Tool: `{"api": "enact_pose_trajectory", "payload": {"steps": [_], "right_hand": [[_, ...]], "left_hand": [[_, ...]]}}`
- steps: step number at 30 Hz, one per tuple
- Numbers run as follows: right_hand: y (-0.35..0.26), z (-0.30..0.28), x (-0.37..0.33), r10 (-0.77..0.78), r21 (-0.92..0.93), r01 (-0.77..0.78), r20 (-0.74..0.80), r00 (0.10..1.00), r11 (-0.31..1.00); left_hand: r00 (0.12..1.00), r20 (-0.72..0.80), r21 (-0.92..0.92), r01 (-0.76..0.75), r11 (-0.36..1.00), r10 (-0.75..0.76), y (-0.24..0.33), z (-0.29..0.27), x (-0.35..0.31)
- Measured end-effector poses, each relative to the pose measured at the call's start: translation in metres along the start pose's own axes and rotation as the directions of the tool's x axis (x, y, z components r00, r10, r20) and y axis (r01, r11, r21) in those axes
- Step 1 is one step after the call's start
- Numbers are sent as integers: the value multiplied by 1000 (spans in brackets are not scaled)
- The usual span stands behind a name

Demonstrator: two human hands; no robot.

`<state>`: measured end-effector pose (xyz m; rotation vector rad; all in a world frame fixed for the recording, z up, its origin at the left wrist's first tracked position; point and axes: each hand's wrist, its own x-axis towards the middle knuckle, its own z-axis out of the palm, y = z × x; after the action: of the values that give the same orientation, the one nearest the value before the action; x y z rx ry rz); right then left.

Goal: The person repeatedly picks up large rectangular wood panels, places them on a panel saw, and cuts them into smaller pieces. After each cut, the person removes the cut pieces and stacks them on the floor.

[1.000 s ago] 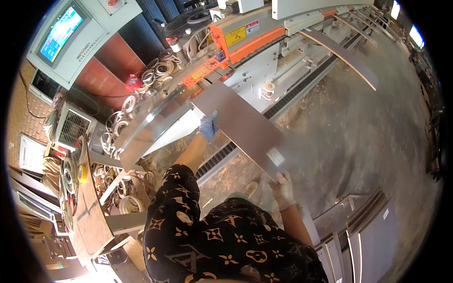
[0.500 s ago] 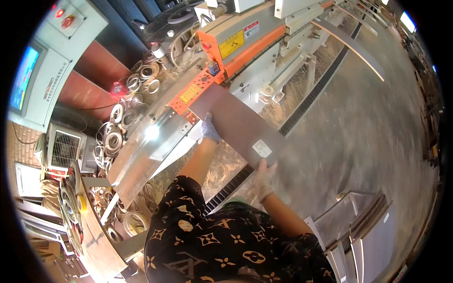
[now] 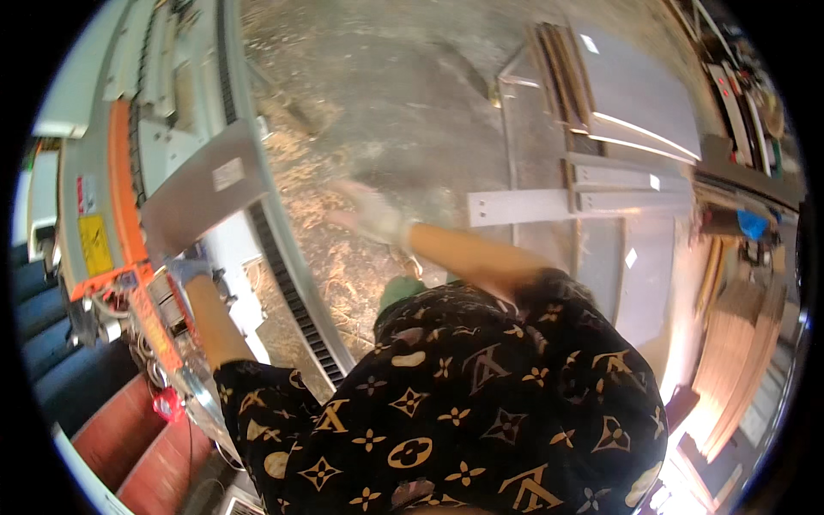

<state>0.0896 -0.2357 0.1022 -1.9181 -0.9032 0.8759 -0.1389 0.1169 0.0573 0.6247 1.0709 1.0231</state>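
Observation:
A flat brown panel (image 3: 193,199) with a white label (image 3: 228,174) lies at the edge of the orange-trimmed machine (image 3: 125,184) on the left. My left hand (image 3: 185,269), in a bluish glove, grips the panel's near edge; its fingers are partly hidden. Away from the panel, my right hand (image 3: 373,216) is in a pale glove and somewhat blurred. It holds nothing, and its fingers are spread over the floor beside the machine's rail.
A black slotted rail (image 3: 296,296) runs along the machine's side. At the right, large grey panels (image 3: 644,94) and narrow grey strips (image 3: 524,208) lie stacked. Brown boards (image 3: 734,352) stand farther right. Sawdust (image 3: 318,206) covers part of the floor.
My view has swung to the right, toward the stacked panels. My right hand has let go of the panel and moved away to the right; my left hand remains at it.

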Motion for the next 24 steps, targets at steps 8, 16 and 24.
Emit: {"api": "enact_pose_trajectory", "payload": {"steps": [8,16,24], "right_hand": [[243,-255,-257,303,-766,-538,-451,840,352],[317,-371,-271,410,-972,-151,-66,910,178],[252,-303,-276,-55,-916,171,162,985,362]], "left_hand": [[532,580,577,-803,151,616,-135,67,-212],[496,866,496,-835,239,-66,-277,31,-357],[604,492,630,250,735,-627,-421,85,-501]]}}
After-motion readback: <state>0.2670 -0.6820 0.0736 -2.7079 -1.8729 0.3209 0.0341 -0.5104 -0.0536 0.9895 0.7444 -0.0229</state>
